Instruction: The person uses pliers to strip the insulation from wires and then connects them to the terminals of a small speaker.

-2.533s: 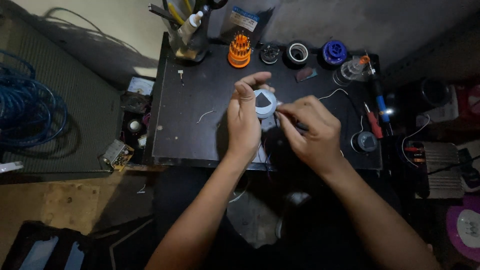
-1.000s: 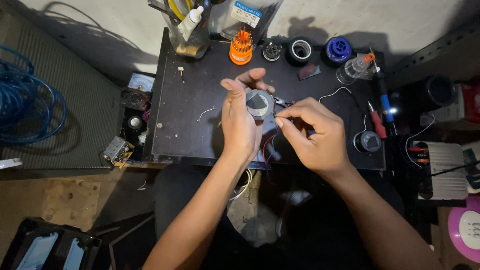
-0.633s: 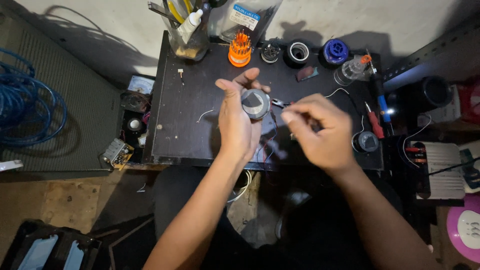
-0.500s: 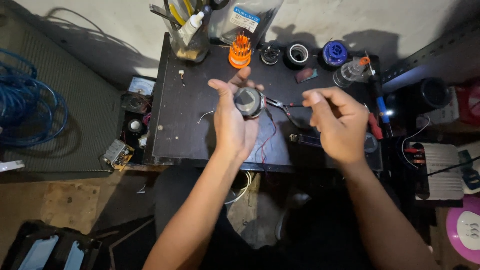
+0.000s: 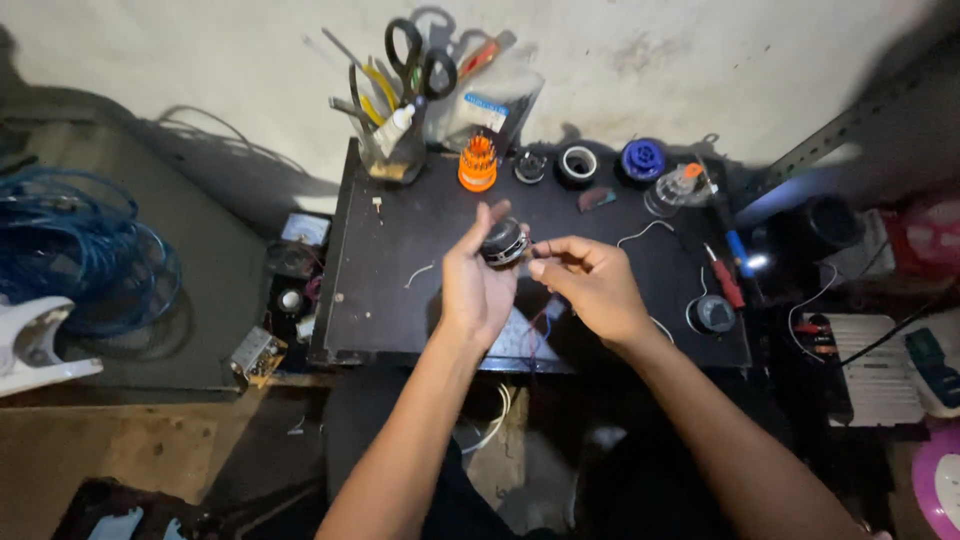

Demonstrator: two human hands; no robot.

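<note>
My left hand [image 5: 476, 282] holds a small round dark part [image 5: 503, 241] between thumb and fingers, lifted above the black worktable [image 5: 400, 290]. My right hand [image 5: 592, 287] is just to its right, fingertips pinched together close to the part, apparently on a thin wire that I cannot make out clearly. Thin red and dark wires [image 5: 535, 335] hang down below the hands. A pale flat piece [image 5: 512, 338] lies on the table under them.
At the table's back stand a clear cup of scissors and tools [image 5: 397, 120], an orange bit holder [image 5: 478, 162], a tape roll [image 5: 577, 163], a blue round cap [image 5: 642, 159]. Screwdrivers [image 5: 727, 262] lie right. Blue cable coil [image 5: 75, 255] on the floor left.
The left hand turned and lifted the round part, so its dark side now shows. The right hand drew away to the right, then came back close to the part.
</note>
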